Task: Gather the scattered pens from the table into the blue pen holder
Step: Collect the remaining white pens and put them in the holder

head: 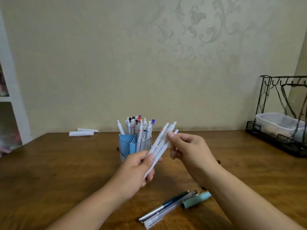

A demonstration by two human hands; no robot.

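bundle: white pens (pixel 158 147) held in the air just in front of the blue pen holder (pixel 127 144), tips down-left, clickers up-right.
left hand (pixel 134 170): closed around the lower ends of the bundle.
right hand (pixel 189 151): fingers pinched on the upper ends, squaring them.
holder: upright on the table (pixel 66 163), already crowded with pens.
step, judged: align the ends, tilt the bundle upright, feed it tips first into a gap.
risk: crowded rim may snag a pen.
remaining: loose pens (pixel 174 205) near the table's front edge.
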